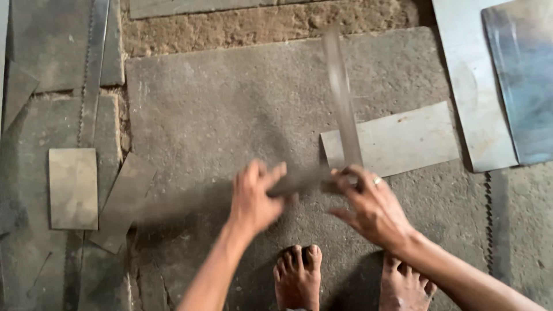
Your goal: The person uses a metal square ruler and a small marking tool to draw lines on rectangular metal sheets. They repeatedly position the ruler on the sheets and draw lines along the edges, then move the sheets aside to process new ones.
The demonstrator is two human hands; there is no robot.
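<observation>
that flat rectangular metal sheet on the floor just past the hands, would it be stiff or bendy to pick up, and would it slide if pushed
The metal sheet looks thin and lies flat, so it would probably flex a little when lifted by one end. It should be fairly light for its area. Pushed, it would likely scrape and slide across the stone floor without rolling. Its cut edges may be sharp.

Metal sheets (391,141), saw blade (92,69), perhaps scrap (72,188).

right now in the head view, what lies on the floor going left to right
small tan rectangular metal plate → grey slanted metal strip → left hand → right hand → pale rectangular metal sheet → large blue-grey metal sheet
</observation>
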